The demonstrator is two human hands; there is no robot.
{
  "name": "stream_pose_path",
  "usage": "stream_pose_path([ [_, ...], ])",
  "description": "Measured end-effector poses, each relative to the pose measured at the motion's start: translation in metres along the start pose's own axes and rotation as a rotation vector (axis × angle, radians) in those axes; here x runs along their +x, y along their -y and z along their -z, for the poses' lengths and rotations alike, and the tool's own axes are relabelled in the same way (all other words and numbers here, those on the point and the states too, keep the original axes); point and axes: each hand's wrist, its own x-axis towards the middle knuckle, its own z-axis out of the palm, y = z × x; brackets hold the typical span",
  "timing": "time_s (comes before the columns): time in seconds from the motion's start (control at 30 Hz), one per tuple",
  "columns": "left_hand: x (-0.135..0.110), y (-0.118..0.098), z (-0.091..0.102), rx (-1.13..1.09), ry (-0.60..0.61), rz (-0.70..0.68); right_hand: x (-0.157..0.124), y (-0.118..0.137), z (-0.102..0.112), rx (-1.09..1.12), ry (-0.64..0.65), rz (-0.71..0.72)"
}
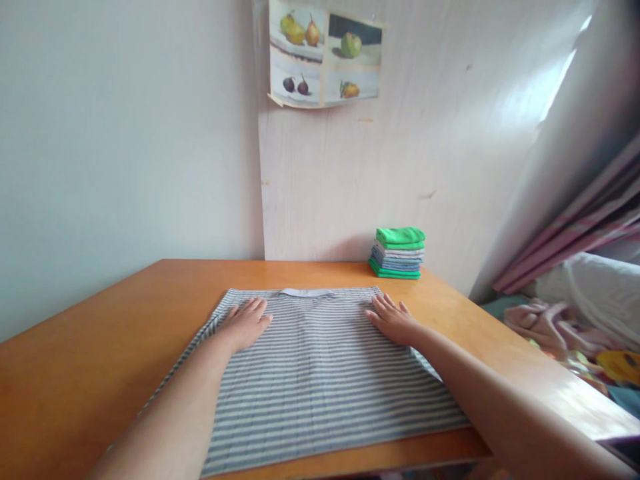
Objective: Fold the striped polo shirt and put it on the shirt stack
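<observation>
Both Hands Flat on a Striped Garment

We rest our left hand (247,323) and our right hand (393,319) palm down, well apart from each other, fingers loosely spread and gripping nothing. Each presses on a grey-and-white striped garment (310,373): the left near its far left corner, the right by its far right corner. Our bare forearms reach in from the near edge of the desk (90,373), the left one crossing the garment's left side, the right one passing over its right side.

The garment lies spread out between our hands, its near side close to the desk's near edge and its far side well short of the desk's far edge. A pale band (307,293) shows at the middle of that far side. The cloth looks mostly smooth, with a faint crease down the centre and a slight ripple beside our right wrist.

Beyond our right hand, at the desk's far right corner, we see a stack of folded cloths (398,253), bright green at top and bottom, with paler and bluish layers between. Behind the far edge rises a pale panel (350,173), carrying a sheet of fruit pictures (325,57). Past the right edge we find a pink striped curtain (575,220) and a crumpled pinkish cloth (543,327).
</observation>
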Motion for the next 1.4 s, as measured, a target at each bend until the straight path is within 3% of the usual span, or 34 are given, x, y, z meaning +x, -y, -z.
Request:
stream_pose_path([
  [0.23, 0.000, 0.000, -0.001, 0.039, -0.048, 0.009, -0.014, -0.021, 0.004, 0.115, -0.050, -0.068],
  [0.33, 0.001, -0.002, -0.002, 0.064, -0.125, -0.006, -0.029, -0.026, 0.007, 0.087, -0.085, -0.045],
  [0.5, -0.006, -0.007, 0.001, 0.143, -0.304, -0.032, -0.063, -0.028, 0.004, 0.037, -0.022, -0.001],
  [0.63, -0.023, -0.010, 0.006, 0.150, -0.361, -0.084, -0.080, -0.032, 0.009, 0.048, -0.121, -0.056],
  [0.73, -0.040, -0.007, 0.009, 0.110, -0.333, -0.131, -0.094, -0.036, 0.010, 0.045, -0.169, -0.020],
  [0.9, -0.075, 0.006, 0.013, -0.066, -0.310, -0.176, -0.121, -0.042, 0.005, 0.067, -0.134, 0.024],
  [1.07, -0.122, 0.022, 0.026, -0.304, -0.320, -0.122, -0.145, -0.043, 0.015, 0.211, -0.331, 0.151],
  [1.27, -0.187, 0.032, 0.043, -0.426, -0.271, -0.034, -0.180, -0.039, 0.016, 0.322, -0.291, 0.257],
  [1.4, -0.218, 0.028, 0.048, -0.411, -0.246, -0.064, -0.197, -0.041, 0.005, 0.351, -0.321, 0.282],
])
